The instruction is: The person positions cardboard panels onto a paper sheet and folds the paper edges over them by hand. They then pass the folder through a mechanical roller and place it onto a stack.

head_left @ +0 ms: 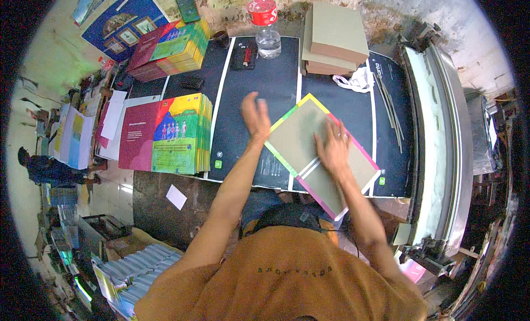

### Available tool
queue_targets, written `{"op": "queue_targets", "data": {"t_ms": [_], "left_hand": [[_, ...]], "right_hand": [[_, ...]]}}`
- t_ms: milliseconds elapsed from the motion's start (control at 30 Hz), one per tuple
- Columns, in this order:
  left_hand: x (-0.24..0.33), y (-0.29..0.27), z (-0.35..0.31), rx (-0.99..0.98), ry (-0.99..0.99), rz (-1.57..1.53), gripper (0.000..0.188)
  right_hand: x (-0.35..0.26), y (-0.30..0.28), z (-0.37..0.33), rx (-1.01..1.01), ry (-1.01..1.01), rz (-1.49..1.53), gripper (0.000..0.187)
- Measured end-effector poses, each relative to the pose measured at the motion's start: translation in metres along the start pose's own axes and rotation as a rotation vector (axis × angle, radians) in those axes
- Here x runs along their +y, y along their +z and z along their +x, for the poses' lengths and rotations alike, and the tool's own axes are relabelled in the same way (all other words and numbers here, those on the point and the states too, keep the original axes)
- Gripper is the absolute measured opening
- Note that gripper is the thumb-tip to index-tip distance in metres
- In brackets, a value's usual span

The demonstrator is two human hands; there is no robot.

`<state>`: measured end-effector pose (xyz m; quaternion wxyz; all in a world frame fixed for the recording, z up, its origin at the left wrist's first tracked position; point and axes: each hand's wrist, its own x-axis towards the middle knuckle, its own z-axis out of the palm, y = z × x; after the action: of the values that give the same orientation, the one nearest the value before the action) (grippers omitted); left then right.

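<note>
An opened-out book cover [350,150] lies slantwise on the dark table, inner side up. It shows grey-brown board, with a turned-in border of yellow, green and pink and two white strips across its middle. My right hand [334,147] rests on the board with its fingers spread. Beside the cover's left corner is my left hand [255,117], its fingers stretched out and nothing in them. Left of it stands a stack of colourful finished covers [176,136], maroon on one half and brightly illustrated on the other.
Behind are a second cover stack [171,50], a phone [187,5], a water bottle [266,28], a lighter [247,57] and a pile of grey boards [337,36]. A crumpled white bag [356,81] and thin strips [390,105] lie near a long roller machine [441,139] at right.
</note>
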<state>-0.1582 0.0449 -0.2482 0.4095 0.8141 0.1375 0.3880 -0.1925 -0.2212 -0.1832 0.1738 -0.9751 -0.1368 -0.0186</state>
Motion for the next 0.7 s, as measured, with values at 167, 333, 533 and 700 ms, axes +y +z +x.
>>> {"op": "queue_targets", "data": {"t_ms": [167, 333, 533, 700], "left_hand": [[0.053, 0.034, -0.006, -0.047, -0.011, -0.203, 0.026], [0.105, 0.103, -0.037, -0.644, 0.585, 0.296, 0.061], [0.089, 0.049, 0.018, -0.845, 0.215, 0.550, 0.063], [0.077, -0.058, -0.049, -0.941, -0.198, 0.368, 0.052]], "right_hand": [[-0.007, -0.048, -0.125, -0.249, 0.341, -0.010, 0.093], [-0.026, -0.023, -0.111, -0.282, 0.302, -0.016, 0.096], [0.007, 0.004, -0.022, -0.142, 0.200, -0.027, 0.083], [0.012, 0.028, 0.002, -0.024, -0.104, -0.100, 0.069]]}}
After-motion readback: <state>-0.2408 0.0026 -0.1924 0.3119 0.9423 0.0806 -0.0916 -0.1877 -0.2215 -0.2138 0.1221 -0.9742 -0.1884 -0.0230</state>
